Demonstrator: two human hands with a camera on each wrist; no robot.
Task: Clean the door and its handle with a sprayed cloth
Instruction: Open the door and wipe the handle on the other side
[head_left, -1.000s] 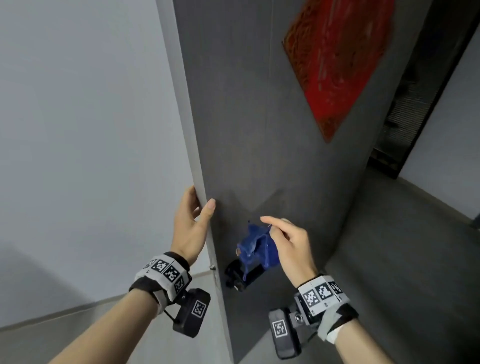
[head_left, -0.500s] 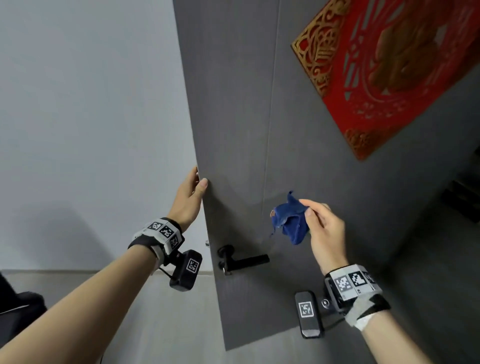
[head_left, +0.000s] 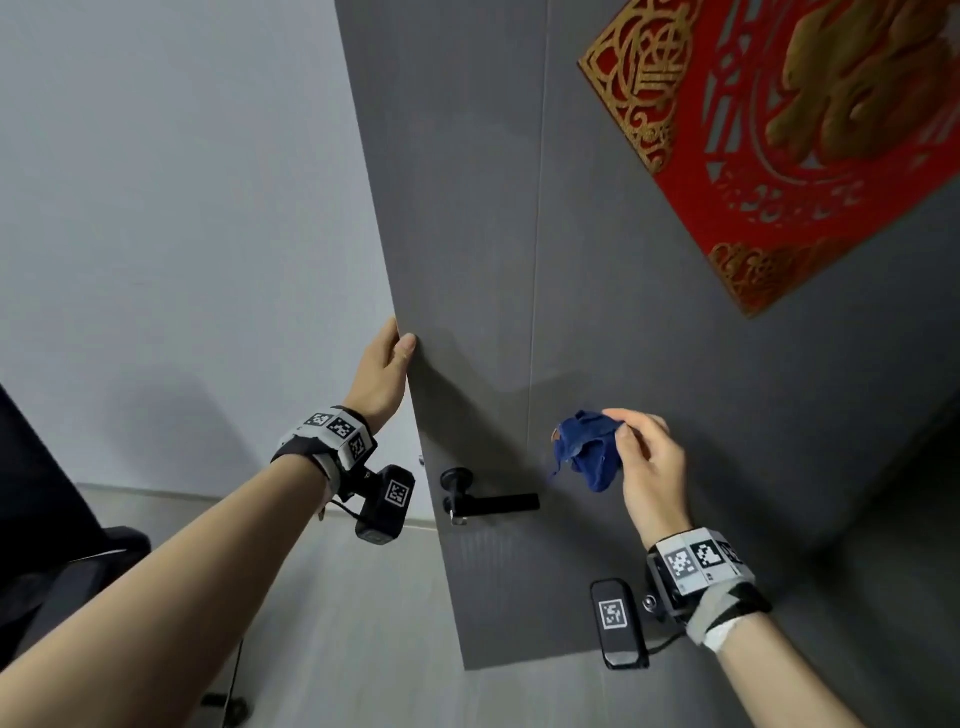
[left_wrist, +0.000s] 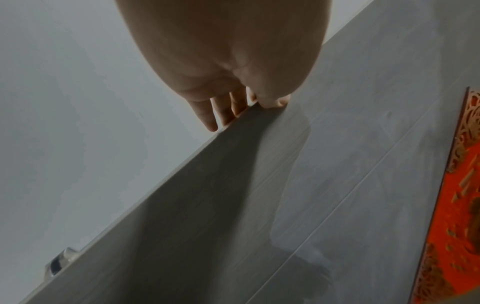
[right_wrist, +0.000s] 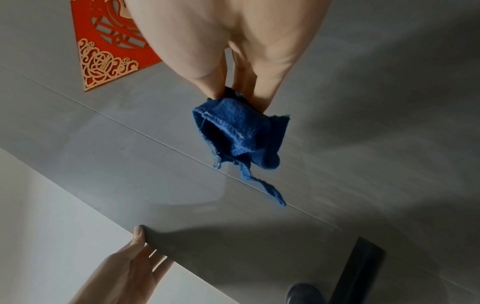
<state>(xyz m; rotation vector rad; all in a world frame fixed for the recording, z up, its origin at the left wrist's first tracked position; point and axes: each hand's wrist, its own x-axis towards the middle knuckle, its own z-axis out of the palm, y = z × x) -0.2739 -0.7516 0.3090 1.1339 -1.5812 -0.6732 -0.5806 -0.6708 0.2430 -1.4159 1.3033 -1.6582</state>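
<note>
A dark grey door (head_left: 597, 312) stands ajar, its free edge toward me. My left hand (head_left: 385, 366) holds that edge, thumb on the front face and fingers (left_wrist: 207, 115) behind it. A black lever handle (head_left: 485, 500) sticks out low on the door, also seen in the right wrist view as the handle (right_wrist: 355, 269). My right hand (head_left: 641, 457) pinches a crumpled blue cloth (head_left: 584, 449) between thumb and fingertips, just above and right of the handle. The cloth (right_wrist: 239, 133) hangs close to the door face; I cannot tell if it touches.
A red and gold paper decoration (head_left: 789, 140) is stuck high on the door. A pale wall (head_left: 182, 234) lies left of the door edge. A dark chair (head_left: 57, 566) stands at the lower left, with a cable on the light floor (head_left: 332, 649).
My right hand has lifted the blue cloth off the handle and up to the right, leaving the handle bare. The left hand has kept hold of the door edge.
</note>
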